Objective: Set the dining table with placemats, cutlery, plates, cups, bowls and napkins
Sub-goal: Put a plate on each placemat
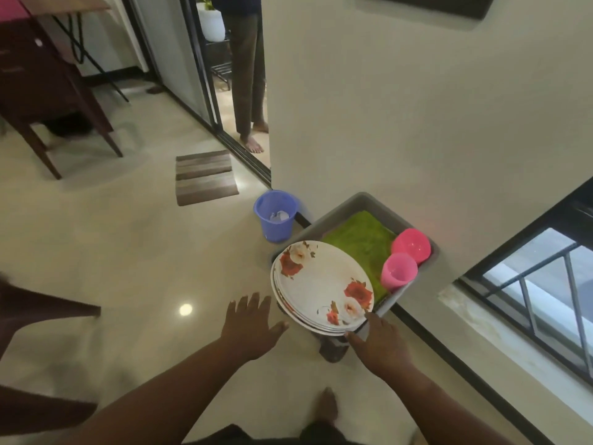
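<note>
Against the wall, low beside the window, a grey tray (340, 208) sits on a dark stand; it holds a stack of floral plates (321, 285), a green cloth (365, 239), a pink cup (399, 271) and a pink bowl (411, 245). The plate stack lies at the tray's near-left corner, tilted, and overhangs the rim toward the person. Its visible outline is oval, with the long axis running from far-left to near-right; the faces point upward and slightly toward the camera. The right hand (383, 343) rests at the stack's near edge, fingers touching the lowest plates; whether it grips them cannot be told. The left hand (248, 327) hovers just beside the stack, fingers spread, holding nothing. Risk, in my judgement: a one-sided lift could let the overhanging plates slide apart or off the rim onto the hard floor (128, 252). A pull on the stack could also drag the tray on its narrow stand and tip the cup. A blue bucket (275, 215) stands just beyond.
</note>
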